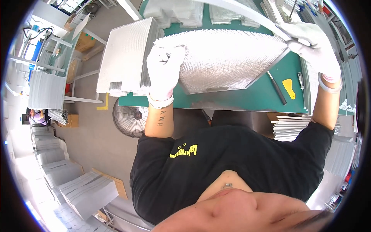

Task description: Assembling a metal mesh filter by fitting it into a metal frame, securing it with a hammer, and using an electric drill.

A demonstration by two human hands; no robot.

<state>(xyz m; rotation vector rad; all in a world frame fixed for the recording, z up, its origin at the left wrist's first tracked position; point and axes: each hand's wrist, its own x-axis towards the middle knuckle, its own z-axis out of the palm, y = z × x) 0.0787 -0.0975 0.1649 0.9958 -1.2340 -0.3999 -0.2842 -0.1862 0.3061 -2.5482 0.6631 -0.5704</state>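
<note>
A silvery sheet with a fine mesh-like texture is held up, bowed, over the green work table. My left hand, in a white glove, is closed on the sheet's left edge, with the fingers curled over it. Further right, my gloved right hand pinches the sheet at its upper right corner. A pale bar runs from the top down to that hand; whether the fingers touch it, I cannot tell. Beside my left hand stands a stack of similar silvery sheets with notched corners.
On the table's right part lie a black-handled tool, a yellow scraper and a small grey-handled tool. More sheets are piled at the far side. A round floor fan stands below the table's left end.
</note>
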